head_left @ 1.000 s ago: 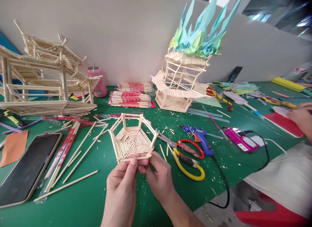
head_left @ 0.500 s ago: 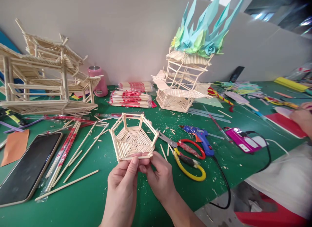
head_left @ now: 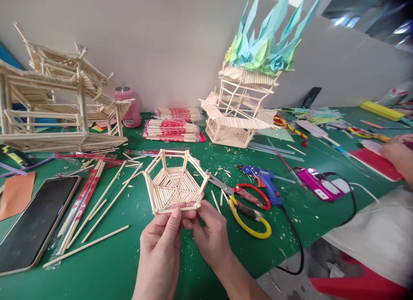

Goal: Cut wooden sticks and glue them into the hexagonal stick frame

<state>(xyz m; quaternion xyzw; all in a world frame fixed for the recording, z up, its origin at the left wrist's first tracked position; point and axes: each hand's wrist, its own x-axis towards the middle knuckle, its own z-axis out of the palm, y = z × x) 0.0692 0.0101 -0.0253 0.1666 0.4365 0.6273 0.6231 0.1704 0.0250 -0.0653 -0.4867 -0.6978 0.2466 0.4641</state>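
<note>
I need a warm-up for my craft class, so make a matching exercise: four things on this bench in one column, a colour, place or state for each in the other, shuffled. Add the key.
Things
1. Hot glue gun
2. Wooden stick frame
3. Smartphone
4. Scissors

Descriptions
A. Lying flat, screen dark
B. One red and one yellow handle
C. Blue body
D. Held by the left hand and right hand

Right pairs: 1-C; 2-D; 3-A; 4-B

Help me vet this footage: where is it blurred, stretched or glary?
Head view: stick frame fairly sharp; co-worker's hand, right edge, soft and smeared; wall looks bowed along its top; lights top right glare; extreme corner dark.
</note>
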